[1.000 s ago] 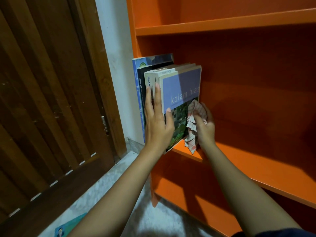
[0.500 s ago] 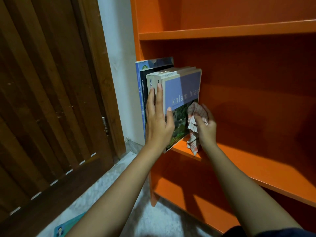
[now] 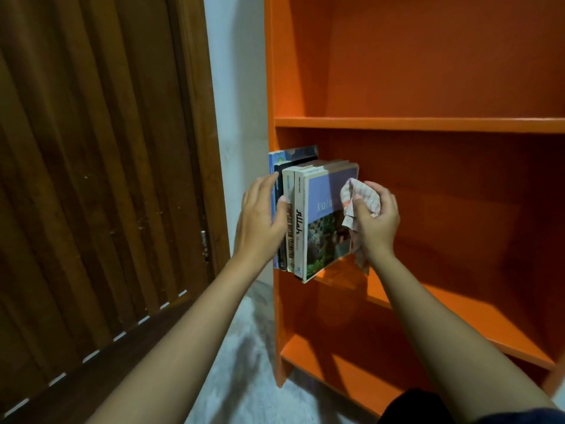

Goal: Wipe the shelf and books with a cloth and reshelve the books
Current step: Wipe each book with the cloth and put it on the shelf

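Note:
Several books stand upright at the left end of the orange bookcase's middle shelf. The rightmost book has a purple and green cover that faces right and sticks out past the shelf's front edge. My left hand lies flat against the left side and spines of the books, thumb on a spine. My right hand grips a bunched white checked cloth and presses it against the purple cover, hiding part of its title.
The shelf above and the bottom shelf hold nothing in view. A dark wooden door stands to the left, with a strip of white wall between it and the bookcase. Pale floor lies below.
My right hand has moved the cloth up the purple cover from its lower part to the title. My left hand shifted left off the front spines onto the outer books. The camera tilted up.

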The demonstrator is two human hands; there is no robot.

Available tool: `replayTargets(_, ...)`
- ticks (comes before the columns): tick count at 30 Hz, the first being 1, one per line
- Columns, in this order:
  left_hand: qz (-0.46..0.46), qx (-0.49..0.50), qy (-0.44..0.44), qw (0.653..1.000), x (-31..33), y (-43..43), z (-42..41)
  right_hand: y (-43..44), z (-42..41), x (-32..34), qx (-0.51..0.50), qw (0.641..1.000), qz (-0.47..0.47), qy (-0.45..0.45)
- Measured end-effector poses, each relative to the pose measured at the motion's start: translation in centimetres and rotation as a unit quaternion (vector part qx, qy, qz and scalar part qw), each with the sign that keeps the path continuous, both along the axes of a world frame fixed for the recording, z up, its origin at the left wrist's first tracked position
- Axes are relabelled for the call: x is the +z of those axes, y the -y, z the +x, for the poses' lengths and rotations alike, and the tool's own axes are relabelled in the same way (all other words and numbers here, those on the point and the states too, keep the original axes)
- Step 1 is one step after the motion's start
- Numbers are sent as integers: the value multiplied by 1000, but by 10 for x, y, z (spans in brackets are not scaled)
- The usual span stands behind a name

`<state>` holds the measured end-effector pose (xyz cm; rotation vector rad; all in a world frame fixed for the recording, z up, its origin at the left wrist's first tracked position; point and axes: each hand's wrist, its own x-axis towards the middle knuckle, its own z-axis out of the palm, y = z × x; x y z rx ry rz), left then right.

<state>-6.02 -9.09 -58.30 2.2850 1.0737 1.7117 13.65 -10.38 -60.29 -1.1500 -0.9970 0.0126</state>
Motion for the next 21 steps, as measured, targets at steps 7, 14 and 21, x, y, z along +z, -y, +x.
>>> replayTargets(7, -25, 131, -73, 988, 9, 13, -105, 11, -95, 41, 31, 988, 61, 136)
replayTargets(14, -154, 238, -80, 956, -62, 1, -206, -26, -208, -15, 139, 963, -72, 218)
replayTargets(21, -334, 296, -93, 890, -191, -23, -279, -71, -287, -158, 261, 889, -296, 231)
